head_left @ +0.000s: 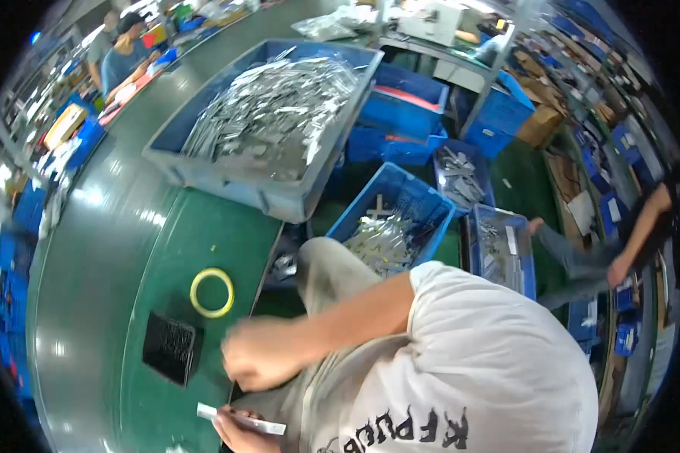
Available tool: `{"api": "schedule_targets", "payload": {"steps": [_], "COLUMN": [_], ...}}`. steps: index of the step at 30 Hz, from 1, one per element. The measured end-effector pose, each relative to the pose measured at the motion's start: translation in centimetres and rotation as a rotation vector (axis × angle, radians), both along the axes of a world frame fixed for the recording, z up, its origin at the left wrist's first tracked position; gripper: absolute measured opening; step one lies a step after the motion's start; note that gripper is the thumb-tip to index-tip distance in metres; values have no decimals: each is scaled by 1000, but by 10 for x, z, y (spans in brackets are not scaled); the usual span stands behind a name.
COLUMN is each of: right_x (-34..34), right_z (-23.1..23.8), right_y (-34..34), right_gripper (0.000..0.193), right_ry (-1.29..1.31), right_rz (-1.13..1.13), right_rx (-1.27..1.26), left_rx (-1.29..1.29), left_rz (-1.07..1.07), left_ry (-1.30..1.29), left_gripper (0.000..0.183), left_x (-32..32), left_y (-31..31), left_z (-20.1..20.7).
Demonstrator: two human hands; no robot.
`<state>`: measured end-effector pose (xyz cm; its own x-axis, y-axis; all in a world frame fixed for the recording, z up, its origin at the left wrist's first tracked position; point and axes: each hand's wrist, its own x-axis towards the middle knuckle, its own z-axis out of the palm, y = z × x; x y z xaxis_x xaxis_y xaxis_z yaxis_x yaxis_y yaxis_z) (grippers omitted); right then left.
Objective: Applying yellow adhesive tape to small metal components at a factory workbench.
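Observation:
My left hand (243, 436) is at the bottom, its fingers closed around a slim silver-white metal bar (264, 425). Both ends of the bar stick out past the fingers. Just above it, over my lap by the table edge, my right hand (263, 355) is blurred by motion. Its fingers are curled in, but what they hold, if anything, cannot be made out. Left of it, a small black box (156, 349) with tiny dark parts inside stands on the green work surface (204, 234). Beyond the box lies a roll of yellow tape (194, 293).
A large grey bin (238, 189) heaped with silver metal strips stands on the table's far part. Beside my knee a blue bin (431, 240) holds more parts, with further bins (499, 121) behind. One person (635, 234) is at the right; others (125, 64) work far left.

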<state>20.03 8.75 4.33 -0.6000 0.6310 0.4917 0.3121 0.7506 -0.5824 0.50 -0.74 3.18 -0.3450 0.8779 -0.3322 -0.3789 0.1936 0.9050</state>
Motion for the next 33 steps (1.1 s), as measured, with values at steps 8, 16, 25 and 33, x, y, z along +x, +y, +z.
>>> {"api": "schedule_targets", "payload": {"steps": [8, 16, 25, 33], "right_x": [54, 19, 40, 42], "right_z": [-30, -15, -25, -17], "right_y": [78, 57, 36, -28], "right_gripper": [56, 46, 11, 20], "right_ry": [-319, -433, -247, 0], "right_rz": [-582, -359, -246, 10], "right_rx": [52, 246, 50, 37], "left_rx": [-120, -46, 7, 99], "left_rz": [-316, -475, -377, -353], "left_ry": [35, -8, -66, -36], "left_gripper": [16, 17, 15, 23], "left_x": [-1, -9, -8, -2], "left_y": [-1, -1, -3, -10], "left_z": [-21, -24, -11, -4]}}
